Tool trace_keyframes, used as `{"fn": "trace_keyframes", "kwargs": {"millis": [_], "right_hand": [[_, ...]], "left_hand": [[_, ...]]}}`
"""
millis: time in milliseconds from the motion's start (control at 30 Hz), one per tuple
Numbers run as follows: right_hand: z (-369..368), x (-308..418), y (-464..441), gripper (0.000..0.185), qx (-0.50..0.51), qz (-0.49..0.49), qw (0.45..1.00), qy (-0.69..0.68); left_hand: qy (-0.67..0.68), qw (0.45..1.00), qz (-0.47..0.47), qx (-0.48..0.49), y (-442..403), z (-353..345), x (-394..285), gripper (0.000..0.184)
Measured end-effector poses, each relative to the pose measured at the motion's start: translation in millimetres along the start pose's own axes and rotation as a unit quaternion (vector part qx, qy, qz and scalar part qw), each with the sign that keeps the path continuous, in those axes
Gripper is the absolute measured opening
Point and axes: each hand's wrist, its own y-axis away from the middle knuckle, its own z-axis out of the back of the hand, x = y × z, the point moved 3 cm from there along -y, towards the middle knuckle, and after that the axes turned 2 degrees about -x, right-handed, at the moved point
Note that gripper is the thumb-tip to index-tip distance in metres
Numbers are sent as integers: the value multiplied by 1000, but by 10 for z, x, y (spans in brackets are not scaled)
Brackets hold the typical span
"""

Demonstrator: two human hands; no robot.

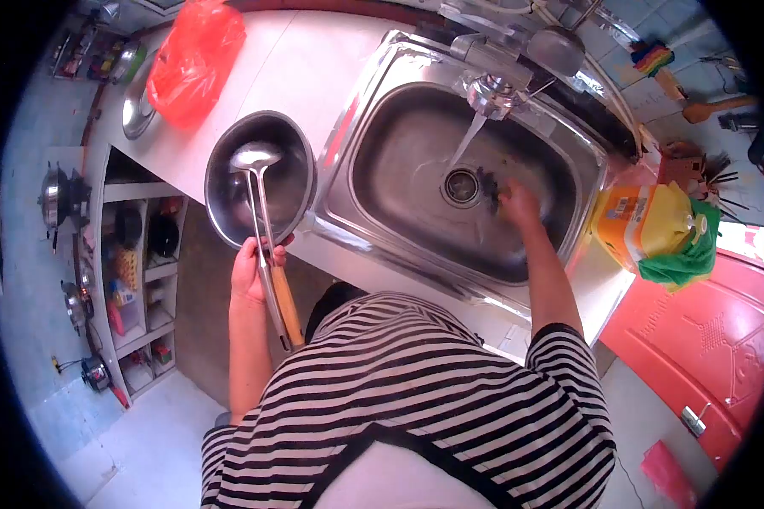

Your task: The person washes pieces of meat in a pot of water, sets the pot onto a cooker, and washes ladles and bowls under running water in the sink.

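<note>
Striped shirt (pixel 416 365) takes up the near middle, just below the table (pixel 318 59). Left hand (pixel 257 265) is closed around the near edge of a metal pot (pixel 290 191) at left, with a ladle (pixel 255 161) lying in it, long handle poking out the near side next to a wooden handle (pixel 287 305). Right hand (pixel 518 205) is down in the sink (pixel 407 127) at some dark stuff (pixel 489 188) right of the drain (pixel 462 187); can't tell if it's actually gripping it. Tap's (pixel 492 92) running on the far side.
</note>
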Motion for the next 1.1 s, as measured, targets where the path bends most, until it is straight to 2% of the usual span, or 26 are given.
{"fn": "trace_keyframes", "kwargs": {"millis": [33,67,133,167,233,300,367,433,533,633,767,933,1033,1100], "right_hand": [[32,17,-11,43,-52,5,997,-61],[70,-3,-27,43,-49,6,997,-62],[490,17,7,38,-263,-43,964,22],[541,81,29,38,-266,-44,963,22],[500,337,73,33,-127,38,991,-22],[-287,378,-40,31,12,121,987,-103],[-566,666,153,31,88,125,986,-60],[-855,781,181,32,124,93,988,14],[-858,880,245,33,71,75,995,-6],[-719,968,224,34,90,59,994,-14],[-729,940,271,31,66,44,996,-38],[-772,863,225,17,-43,90,995,-28],[-637,945,269,15,2,85,996,32],[-472,991,335,14,20,91,996,14]], "left_hand": [[14,1000,19,9,-2,18,1,27],[28,999,39,18,9,40,10,22],[10,1000,19,10,18,79,16,21],[-7,1000,0,5,15,82,15,21],[-14,1000,-10,-4,26,75,44,25],[-20,999,-21,-16,44,64,50,31],[27,1000,11,12,76,12,72,21],[21,1000,3,7,117,-14,87,21],[12,1000,-2,8,174,-17,97,22],[5,1000,5,27,174,-30,115,22],[3,1000,3,24,174,7,141,23],[-5,1000,2,2,166,44,149,24],[4,999,11,31,156,26,143,22],[5,999,14,39,162,2,147,22]]}}
